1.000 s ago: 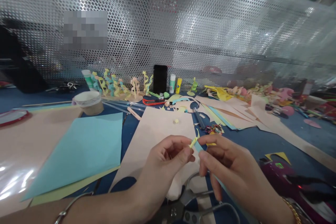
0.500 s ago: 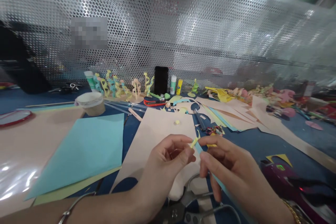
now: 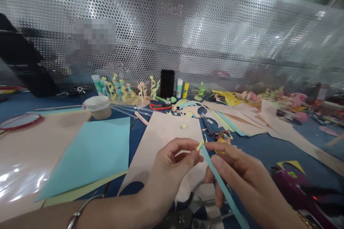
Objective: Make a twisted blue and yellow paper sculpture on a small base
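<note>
My left hand (image 3: 177, 164) pinches a small yellow paper piece (image 3: 200, 145) between thumb and fingers. Joined to it, or touching it, is the top of a long light-blue paper strip (image 3: 224, 188), which slants down to the right. My right hand (image 3: 236, 171) is curled round that strip, its index fingertip against the top end and its thumb alongside. Below both hands lie scissors (image 3: 199, 223) with grey handles, partly hidden by my left wrist. Under them is a pale pink sheet (image 3: 163, 132) with a small pale-yellow piece (image 3: 183, 126) on it.
Light-blue sheets (image 3: 94, 154) lie at the left beside a paper-lined cup (image 3: 99, 107). Curled paper figures (image 3: 118, 87), a phone (image 3: 167, 84) and glue sticks (image 3: 179, 88) stand along the perforated metal panel (image 3: 139, 25). A purple device (image 3: 292, 186) sits at the right, near paper scraps (image 3: 242, 114).
The blue strip now shows along more of its length, in front of my right fingers, and my right thumb has moved slightly away from its top. The whole view has shifted slightly.
</note>
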Motion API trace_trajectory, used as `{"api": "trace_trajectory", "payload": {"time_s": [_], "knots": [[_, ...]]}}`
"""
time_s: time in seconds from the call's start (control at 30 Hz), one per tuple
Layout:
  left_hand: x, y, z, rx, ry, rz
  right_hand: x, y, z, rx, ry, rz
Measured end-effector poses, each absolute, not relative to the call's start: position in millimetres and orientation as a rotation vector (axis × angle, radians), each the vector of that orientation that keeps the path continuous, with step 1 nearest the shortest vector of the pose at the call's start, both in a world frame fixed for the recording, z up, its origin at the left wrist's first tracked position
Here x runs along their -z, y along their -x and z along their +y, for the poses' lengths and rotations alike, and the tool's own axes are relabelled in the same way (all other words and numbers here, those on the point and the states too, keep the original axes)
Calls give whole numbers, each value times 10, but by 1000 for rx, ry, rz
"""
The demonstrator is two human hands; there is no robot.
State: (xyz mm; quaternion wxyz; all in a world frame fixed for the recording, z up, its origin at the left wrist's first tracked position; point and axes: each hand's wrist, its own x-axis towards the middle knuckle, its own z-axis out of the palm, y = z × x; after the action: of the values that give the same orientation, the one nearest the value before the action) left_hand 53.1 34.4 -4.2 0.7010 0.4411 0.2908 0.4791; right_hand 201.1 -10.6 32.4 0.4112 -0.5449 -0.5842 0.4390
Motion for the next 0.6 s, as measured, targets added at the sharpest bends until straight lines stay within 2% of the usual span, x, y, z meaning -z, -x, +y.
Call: {"api": "trace_trajectory", "payload": {"time_s": [0.3, 0.6], "knots": [[37, -531, 366, -1074, -987, 653, -258, -2067, -79, -958, 1378, -1600], [2, -531, 328, -1033, -1051, 656, -307, -2057, 12, -1069, 1343, -1468]]}}
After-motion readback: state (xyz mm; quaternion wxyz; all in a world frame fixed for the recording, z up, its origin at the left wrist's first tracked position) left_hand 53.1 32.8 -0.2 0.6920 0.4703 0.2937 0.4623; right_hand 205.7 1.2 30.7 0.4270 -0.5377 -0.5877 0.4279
